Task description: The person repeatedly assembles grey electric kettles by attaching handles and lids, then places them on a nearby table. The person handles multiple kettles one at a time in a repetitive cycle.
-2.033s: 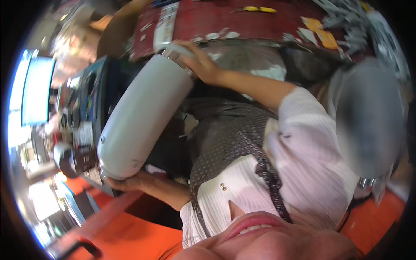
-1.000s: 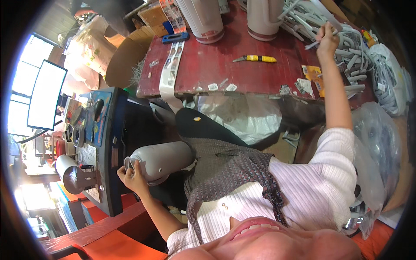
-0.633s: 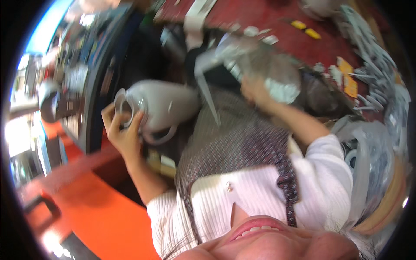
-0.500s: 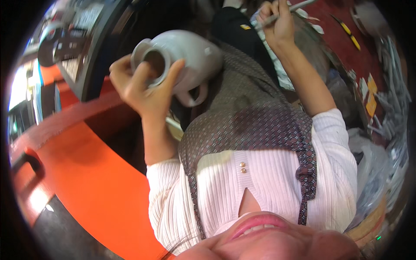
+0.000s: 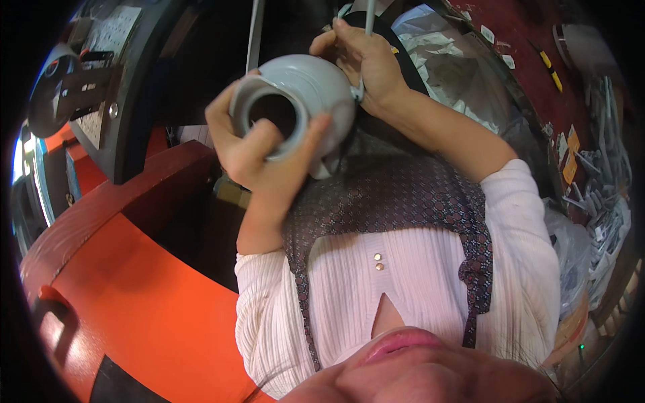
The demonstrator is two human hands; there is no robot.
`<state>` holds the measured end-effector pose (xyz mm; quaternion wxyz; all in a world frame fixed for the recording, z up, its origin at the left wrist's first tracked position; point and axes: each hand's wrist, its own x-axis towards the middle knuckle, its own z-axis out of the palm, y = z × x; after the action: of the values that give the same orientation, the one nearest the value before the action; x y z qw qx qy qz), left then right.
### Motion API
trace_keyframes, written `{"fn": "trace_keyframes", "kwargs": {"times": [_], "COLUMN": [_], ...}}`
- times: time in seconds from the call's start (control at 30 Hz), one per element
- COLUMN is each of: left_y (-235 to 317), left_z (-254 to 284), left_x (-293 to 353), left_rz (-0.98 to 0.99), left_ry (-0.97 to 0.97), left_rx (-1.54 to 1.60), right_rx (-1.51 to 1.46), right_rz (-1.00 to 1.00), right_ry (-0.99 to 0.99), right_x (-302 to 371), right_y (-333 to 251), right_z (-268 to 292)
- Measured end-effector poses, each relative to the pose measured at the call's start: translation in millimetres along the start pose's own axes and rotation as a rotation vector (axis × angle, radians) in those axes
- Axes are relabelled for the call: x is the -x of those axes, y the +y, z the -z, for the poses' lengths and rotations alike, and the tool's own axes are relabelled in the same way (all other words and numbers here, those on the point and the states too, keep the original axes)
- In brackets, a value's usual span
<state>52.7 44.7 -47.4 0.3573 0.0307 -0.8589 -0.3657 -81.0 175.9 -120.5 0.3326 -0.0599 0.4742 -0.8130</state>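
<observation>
In the head view, the person holds a pale grey, round clay jar with a wide open mouth up over the lap, just above the dark patterned apron. The left hand is wrapped around the jar's mouth end: its fingers curl over the rim on the far side and the thumb presses on the near side, so this hand is closed firmly on the jar. The mouth of the jar faces the camera and looks dark inside. The right hand is at the right side of the jar, closed around a thin, light-coloured stick tool like a pencil, and the low end of the tool seems to touch the jar's side. I think the step in hand is working on the outside of the jar with the tool while the other hand keeps it steady. The next move likely calls for a soft, slow stroke, with the left hand turning the jar a little and not squeezing the rim too hard. To the left of the jar is a dark machine and below that an orange bench. To the right of the jar lies clear crinkled plastic and, farther right, a dark red table with small scattered bits.
</observation>
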Motion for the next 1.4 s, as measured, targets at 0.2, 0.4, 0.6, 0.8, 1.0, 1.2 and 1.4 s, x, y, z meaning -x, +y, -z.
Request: {"fn": "trace_keyframes", "kwargs": {"times": [0.2, 0.4, 0.6, 0.8, 1.0, 1.2, 1.4], "left_y": [-4, -85, -115, -92, -114, -97, 8], "left_z": [-7, 10, -20, -40, -34, -11, -85], "left_x": [26, 0, -2, -36, -3, -46, -31], "left_rz": [-0.350, 0.762, 0.874, 0.616, 0.540, 0.555, 0.259], "left_ry": [-0.153, -0.130, 0.014, 0.109, 0.112, 0.553, -0.355], "left_rx": [0.220, 0.328, 1.575, 1.243, 1.460, 1.286, 0.474], "right_rx": [0.523, 0.371, 0.797, 0.877, 0.690, 1.042, 0.385], "right_rz": [0.036, -0.235, 0.505, 0.310, 0.624, 0.745, 0.846], "right_ry": [-0.052, -0.019, -0.143, -0.453, -0.237, -0.484, 0.402], "right_x": [6, -15, -8, 16, 12, 45, 121], "right_y": [-10, -25, -34, -66, -49, -51, -153], "right_z": [-5, -15, -28, -31, 18, -19, 80]}}
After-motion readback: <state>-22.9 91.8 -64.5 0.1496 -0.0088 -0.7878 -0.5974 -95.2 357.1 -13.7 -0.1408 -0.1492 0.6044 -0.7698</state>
